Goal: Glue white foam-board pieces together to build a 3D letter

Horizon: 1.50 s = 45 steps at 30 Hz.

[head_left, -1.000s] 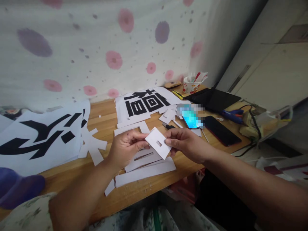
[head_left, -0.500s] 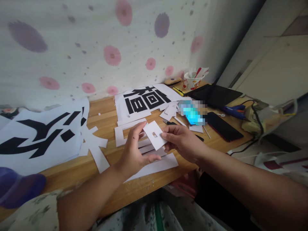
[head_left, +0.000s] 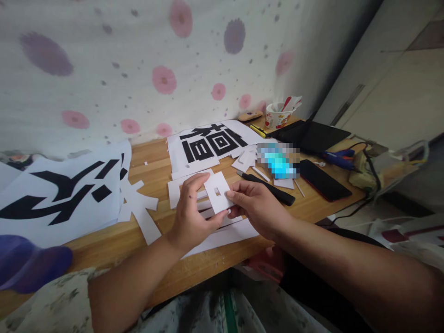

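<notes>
Between my two hands is a small white card-like board piece [head_left: 219, 203], flat, rectangular and tilted, with a little rectangular hole in its middle. My left hand [head_left: 189, 212] has its fingers at the top edge and its thumb at the bottom corner. My right hand [head_left: 258, 206] pinches the right edge between thumb and fingers. Below them lie cut white strips and a white frame-shaped piece [head_left: 173, 196], partly hidden by the left hand. A white sheet [head_left: 236, 237] lies at the table's front. A black-handled knife [head_left: 275, 188] rests just beyond my right hand.
Paper with large black characters lies at left [head_left: 79, 185] and back [head_left: 225, 138]. White cut-outs [head_left: 149, 229] lie near the left paper. On the right are a blurred lit screen [head_left: 277, 162], a black phone [head_left: 324, 180], a patterned cup [head_left: 275, 118] and a blue-handled tool [head_left: 338, 158].
My left hand has closed onto the white board piece, its thumb now at the bottom corner. The piece has shifted slightly left, and my right hand keeps hold of it.
</notes>
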Available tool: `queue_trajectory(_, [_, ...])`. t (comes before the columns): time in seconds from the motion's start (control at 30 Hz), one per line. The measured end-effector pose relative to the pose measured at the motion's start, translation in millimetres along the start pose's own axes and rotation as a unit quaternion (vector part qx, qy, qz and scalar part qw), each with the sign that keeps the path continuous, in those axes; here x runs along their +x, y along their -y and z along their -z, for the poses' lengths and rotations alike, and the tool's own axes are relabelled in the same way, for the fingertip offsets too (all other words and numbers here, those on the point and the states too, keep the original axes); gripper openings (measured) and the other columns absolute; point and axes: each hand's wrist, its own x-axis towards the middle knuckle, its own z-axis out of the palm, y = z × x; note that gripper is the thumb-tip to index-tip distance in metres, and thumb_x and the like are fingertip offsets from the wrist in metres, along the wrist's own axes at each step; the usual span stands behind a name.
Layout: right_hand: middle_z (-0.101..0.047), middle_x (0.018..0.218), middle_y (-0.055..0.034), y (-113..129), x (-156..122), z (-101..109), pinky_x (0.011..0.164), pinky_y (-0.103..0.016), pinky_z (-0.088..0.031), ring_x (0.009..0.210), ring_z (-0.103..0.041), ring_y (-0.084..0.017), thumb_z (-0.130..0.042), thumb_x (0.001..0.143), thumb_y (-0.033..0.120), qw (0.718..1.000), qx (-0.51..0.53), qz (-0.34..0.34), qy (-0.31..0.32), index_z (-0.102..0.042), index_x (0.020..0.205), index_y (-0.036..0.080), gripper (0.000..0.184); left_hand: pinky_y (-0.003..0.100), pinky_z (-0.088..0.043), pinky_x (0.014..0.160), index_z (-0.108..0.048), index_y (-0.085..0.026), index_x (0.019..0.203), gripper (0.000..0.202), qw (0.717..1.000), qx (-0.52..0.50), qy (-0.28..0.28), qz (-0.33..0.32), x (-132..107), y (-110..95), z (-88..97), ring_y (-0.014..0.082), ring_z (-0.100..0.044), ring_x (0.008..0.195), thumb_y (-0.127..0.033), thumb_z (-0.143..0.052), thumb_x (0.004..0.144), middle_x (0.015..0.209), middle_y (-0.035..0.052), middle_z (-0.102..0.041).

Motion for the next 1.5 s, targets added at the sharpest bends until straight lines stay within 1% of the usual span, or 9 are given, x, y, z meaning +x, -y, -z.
queue_trajectory(0.2, [-0.057,0.059,0.0024,0.0,-1.9,1.8,0.053,-0.023,-0.043,0.049,-0.052,-0.007,-0.064,0.072,0.033,1.0,-0.007,-0.003,0.004,-0.056,0.069,0.015,0.02,0.046,-0.046,0.095,-0.042,-0.021,0.122,0.068,0.998,0.034,-0.009,-0.043,5.1,-3.4,4.2,0.0268,-0.05,0.115,-0.018,-0.074,0.062,0.121,0.0119,-0.051])
queue_trajectory(0.43, [-0.057,0.059,0.0023,1.8,-3.5,1.4,0.052,-0.023,-0.042,0.049,-0.052,-0.008,-0.063,0.073,0.034,1.0,-0.013,-0.008,0.005,-0.057,0.072,0.016,0.02,0.045,-0.046,0.094,-0.044,-0.021,0.117,0.062,0.992,0.083,-0.015,-0.089,8.7,-6.2,8.6,0.0263,-0.054,0.112,-0.023,-0.075,0.064,0.119,0.0112,-0.055])
queue_trajectory(0.57, [-0.057,0.059,0.0023,1.6,-3.1,1.8,0.052,-0.023,-0.042,0.049,-0.051,-0.008,-0.063,0.073,0.034,1.0,-0.016,-0.007,0.005,-0.057,0.072,0.015,0.019,0.046,-0.046,0.094,-0.045,-0.021,0.116,0.059,0.99,0.097,-0.013,-0.104,8.5,-5.1,9.9,0.0271,-0.054,0.112,-0.024,-0.075,0.064,0.121,0.0116,-0.055])
queue_trajectory(0.77, [-0.057,0.062,0.0017,2.9,-4.0,2.6,0.054,-0.024,-0.042,0.051,-0.052,-0.008,-0.063,0.073,0.033,1.0,-0.021,0.001,0.013,-0.056,0.072,0.016,0.019,0.046,-0.046,0.093,-0.045,-0.022,0.116,0.061,0.99,0.094,-0.013,-0.104,8.7,-4.5,10.4,0.0269,-0.054,0.112,-0.026,-0.076,0.064,0.12,0.0114,-0.055])
queue_trajectory(0.87, [-0.057,0.064,0.0016,3.7,-5.7,2.4,0.055,-0.025,-0.043,0.052,-0.052,-0.008,-0.063,0.073,0.033,1.0,-0.028,0.004,0.013,-0.056,0.072,0.016,0.018,0.047,-0.046,0.094,-0.042,-0.022,0.119,0.067,0.993,0.074,-0.012,-0.094,8.1,-3.7,9.7,0.0271,-0.054,0.112,-0.026,-0.077,0.063,0.119,0.0116,-0.054])
queue_trajectory(1.03, [-0.057,0.066,0.0016,6.3,-9.6,1.7,0.056,-0.024,-0.044,0.055,-0.054,-0.009,-0.063,0.073,0.034,0.998,-0.05,0.03,0.004,-0.056,0.074,0.017,0.018,0.048,-0.043,0.097,-0.034,-0.022,0.13,0.08,0.999,0.03,0.021,-0.002,3.3,1.0,6.2,0.029,-0.05,0.116,-0.029,-0.076,0.062,0.125,0.0136,-0.047])
queue_trajectory(1.13, [-0.057,0.067,0.0019,8.9,-11.2,0.7,0.056,-0.024,-0.046,0.056,-0.054,-0.009,-0.064,0.072,0.033,0.996,-0.064,0.055,0.003,-0.056,0.073,0.017,0.018,0.047,-0.044,0.095,-0.032,-0.022,0.132,0.084,0.999,0.007,0.034,0.025,2.1,3.4,4.5,0.0292,-0.05,0.115,-0.03,-0.077,0.061,0.128,0.0139,-0.043])
queue_trajectory(1.33, [-0.058,0.067,0.0012,8.0,-11.8,1.4,0.057,-0.026,-0.046,0.057,-0.055,-0.011,-0.061,0.076,0.033,0.991,-0.105,0.083,0.007,-0.057,0.075,0.018,0.015,0.05,-0.041,0.096,-0.033,-0.024,0.129,0.082,0.999,0.034,0.012,-0.017,6.8,0.7,5.5,0.0291,-0.047,0.115,-0.029,-0.077,0.06,0.122,0.012,-0.045])
queue_trajectory(1.5, [-0.057,0.065,0.0001,4.6,-12.9,5.8,0.059,-0.027,-0.044,0.06,-0.054,-0.012,-0.057,0.081,0.033,0.976,-0.164,0.144,0.022,-0.057,0.077,0.018,0.015,0.051,-0.042,0.095,-0.031,-0.021,0.129,0.084,0.998,0.04,-0.009,-0.057,6.3,0.7,6.0,0.0306,-0.047,0.115,-0.025,-0.077,0.059,0.121,0.0144,-0.045])
